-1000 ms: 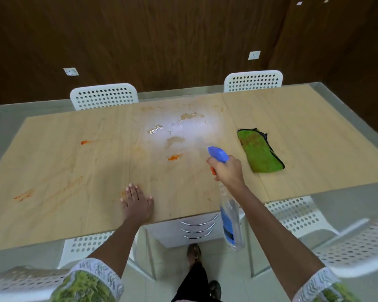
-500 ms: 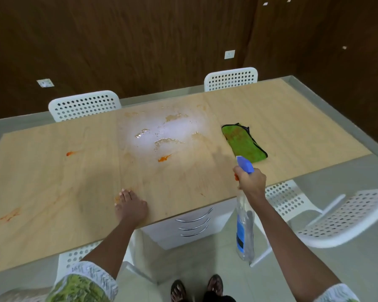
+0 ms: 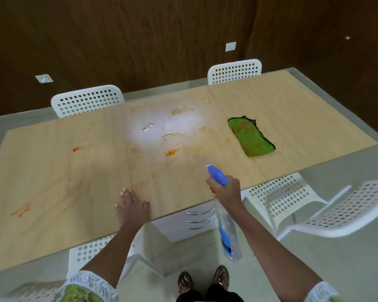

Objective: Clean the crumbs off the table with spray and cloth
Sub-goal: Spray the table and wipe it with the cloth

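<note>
Blue-topped spray bottle [image 3: 226, 223] sits gripped in my right hand [image 3: 226, 190], fingers wrapped round its neck, nozzle aimed over the wooden table [image 3: 52, 171]. My left hand [image 3: 132, 207] lies flat on the near edge, fingers together. Beyond the right hand, well apart, the green cloth [image 3: 250, 136] rests beside wet patches [image 3: 168, 129] and orange smears [image 3: 171, 152].

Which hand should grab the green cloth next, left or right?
Probably the left hand: it lies flat and empty on the table, though the cloth lies far across on the right. The right hand is nearer but holds the spray bottle.
</note>
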